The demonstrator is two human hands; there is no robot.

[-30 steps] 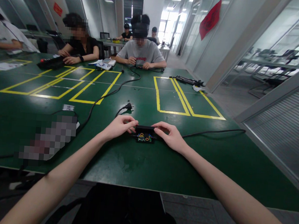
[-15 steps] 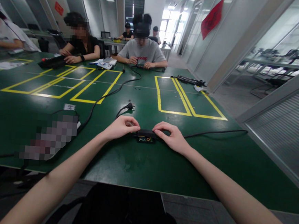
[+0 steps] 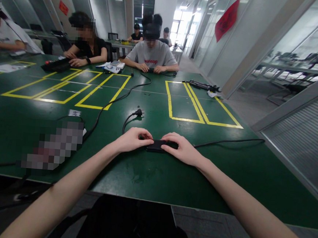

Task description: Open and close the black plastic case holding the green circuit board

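A small black case (image 3: pixel 155 146) lies on the green table (image 3: pixel 132 179) in front of me, its dark top facing up and no circuit parts showing. My left hand (image 3: pixel 135 139) grips its left end between thumb and fingers. At the right end, my right hand (image 3: pixel 183 147) has its thumb on the top and its fingers at the far edge. A black cable (image 3: pixel 229 140) runs off to the right from behind my right hand. Beyond my left hand lies a black plug (image 3: pixel 139 112) on a curved cord.
A pixelated object (image 3: pixel 58 144) lies at the left with cables around it. Yellow tape rectangles (image 3: pixel 188 120) mark the table. A folded black tripod-like item (image 3: pixel 202 86) rests at the far right. Several people sit beyond, one in a grey shirt (image 3: pixel 152 56) opposite.
The circuit parts that showed at the case's near side are now covered by its black top. Both hands have shifted, with their thumbs now over the top.
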